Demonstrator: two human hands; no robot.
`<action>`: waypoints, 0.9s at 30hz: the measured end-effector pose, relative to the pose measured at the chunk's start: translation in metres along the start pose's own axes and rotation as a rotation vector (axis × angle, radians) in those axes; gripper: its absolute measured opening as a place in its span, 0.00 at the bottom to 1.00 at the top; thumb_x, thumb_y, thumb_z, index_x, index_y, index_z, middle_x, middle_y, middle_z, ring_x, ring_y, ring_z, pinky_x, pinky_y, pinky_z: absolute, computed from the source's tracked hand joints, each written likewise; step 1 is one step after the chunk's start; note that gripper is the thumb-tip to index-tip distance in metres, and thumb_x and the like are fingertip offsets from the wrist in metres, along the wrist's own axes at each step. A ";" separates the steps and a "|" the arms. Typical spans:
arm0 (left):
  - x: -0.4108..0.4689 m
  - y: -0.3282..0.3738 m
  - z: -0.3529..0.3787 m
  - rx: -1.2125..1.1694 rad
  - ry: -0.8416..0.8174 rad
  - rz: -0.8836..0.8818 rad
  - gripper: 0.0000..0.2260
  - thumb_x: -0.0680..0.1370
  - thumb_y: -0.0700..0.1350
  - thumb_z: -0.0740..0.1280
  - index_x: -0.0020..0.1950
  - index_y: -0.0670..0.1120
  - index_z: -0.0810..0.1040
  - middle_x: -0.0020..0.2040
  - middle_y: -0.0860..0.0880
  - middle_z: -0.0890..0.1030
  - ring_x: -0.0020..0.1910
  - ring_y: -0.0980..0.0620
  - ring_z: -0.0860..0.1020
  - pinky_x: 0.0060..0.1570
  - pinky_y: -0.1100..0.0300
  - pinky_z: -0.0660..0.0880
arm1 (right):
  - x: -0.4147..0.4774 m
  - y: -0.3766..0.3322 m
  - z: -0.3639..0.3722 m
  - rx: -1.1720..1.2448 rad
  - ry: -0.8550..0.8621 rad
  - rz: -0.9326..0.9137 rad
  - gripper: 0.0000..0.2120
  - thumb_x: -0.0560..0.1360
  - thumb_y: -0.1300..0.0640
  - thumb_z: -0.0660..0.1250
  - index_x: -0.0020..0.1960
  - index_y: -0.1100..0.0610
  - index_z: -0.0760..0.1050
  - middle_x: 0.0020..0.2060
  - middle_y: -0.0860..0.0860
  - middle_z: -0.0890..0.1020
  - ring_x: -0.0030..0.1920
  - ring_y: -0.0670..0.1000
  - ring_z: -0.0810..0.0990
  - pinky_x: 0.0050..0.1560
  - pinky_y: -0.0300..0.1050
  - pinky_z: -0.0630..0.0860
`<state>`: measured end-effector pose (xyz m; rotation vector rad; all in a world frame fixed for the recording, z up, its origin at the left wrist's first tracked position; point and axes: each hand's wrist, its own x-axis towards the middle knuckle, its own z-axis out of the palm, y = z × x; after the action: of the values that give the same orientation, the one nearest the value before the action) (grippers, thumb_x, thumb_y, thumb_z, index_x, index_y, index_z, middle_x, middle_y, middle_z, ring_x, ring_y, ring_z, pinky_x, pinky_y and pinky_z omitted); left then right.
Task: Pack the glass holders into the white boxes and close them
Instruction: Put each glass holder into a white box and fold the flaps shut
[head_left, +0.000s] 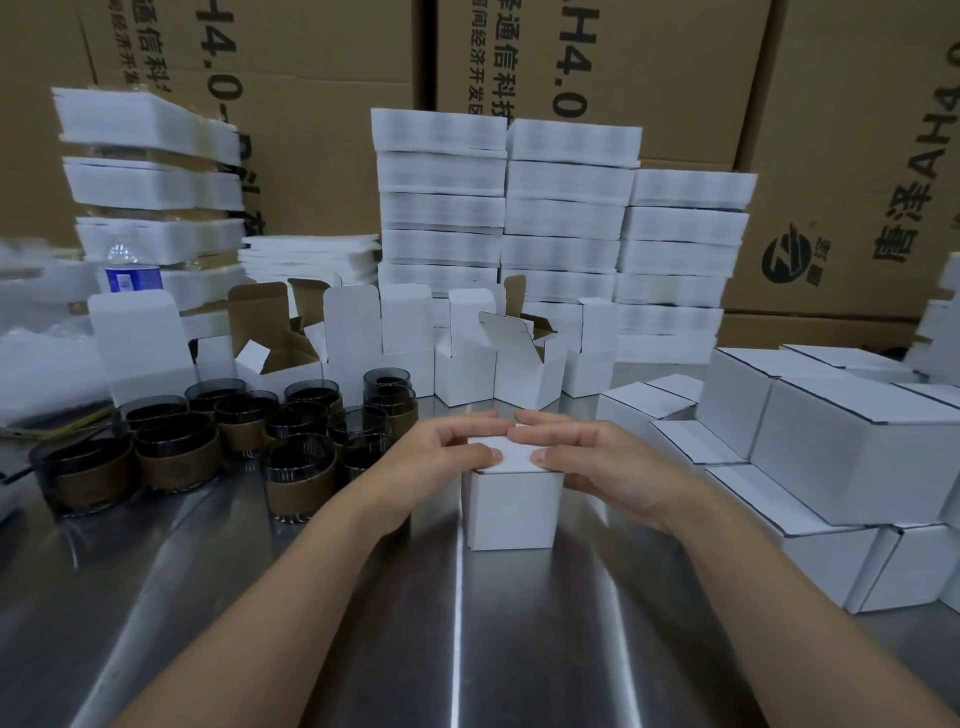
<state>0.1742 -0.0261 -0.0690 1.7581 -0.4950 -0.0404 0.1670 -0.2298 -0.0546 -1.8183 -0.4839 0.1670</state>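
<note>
Covering box lid (511, 451): left hand (441, 457), right hand (589, 462)

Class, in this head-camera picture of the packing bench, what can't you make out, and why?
1. Inside of the small white cardboard box: head view, its lowered lid hides any contents.
2. That lid's back edge: head view, covered by the left hand and right hand.
3. Pile of closed white boxes: head view, cut off by the right edge.
4. Print on the blue-labelled clear plastic bottle: head view, too blurred to read.

About twelve glass holders (300, 480), one white box (511, 504) up front, one water bottle (133, 278)
</note>
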 end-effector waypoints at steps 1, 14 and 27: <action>0.000 0.000 0.000 0.013 0.007 0.002 0.16 0.76 0.39 0.68 0.50 0.61 0.84 0.53 0.69 0.79 0.51 0.75 0.74 0.45 0.79 0.70 | 0.000 0.000 0.000 -0.016 -0.006 -0.003 0.11 0.76 0.60 0.67 0.54 0.49 0.83 0.66 0.37 0.71 0.62 0.38 0.74 0.58 0.36 0.73; -0.002 0.003 0.004 0.120 0.087 0.027 0.16 0.75 0.43 0.69 0.58 0.63 0.78 0.75 0.57 0.61 0.73 0.59 0.61 0.73 0.51 0.58 | -0.002 0.002 0.012 -0.390 0.124 -0.159 0.05 0.69 0.43 0.71 0.43 0.42 0.79 0.61 0.29 0.70 0.63 0.29 0.66 0.64 0.38 0.63; -0.004 -0.012 0.020 0.115 0.043 0.026 0.20 0.79 0.62 0.48 0.68 0.65 0.69 0.68 0.60 0.67 0.68 0.63 0.64 0.70 0.57 0.60 | 0.008 0.010 0.045 -1.058 0.639 -0.351 0.20 0.67 0.35 0.62 0.45 0.51 0.69 0.43 0.44 0.74 0.49 0.50 0.72 0.49 0.44 0.59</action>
<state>0.1681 -0.0407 -0.0861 1.8609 -0.4970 0.0450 0.1609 -0.1887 -0.0771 -2.5769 -0.4420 -1.0676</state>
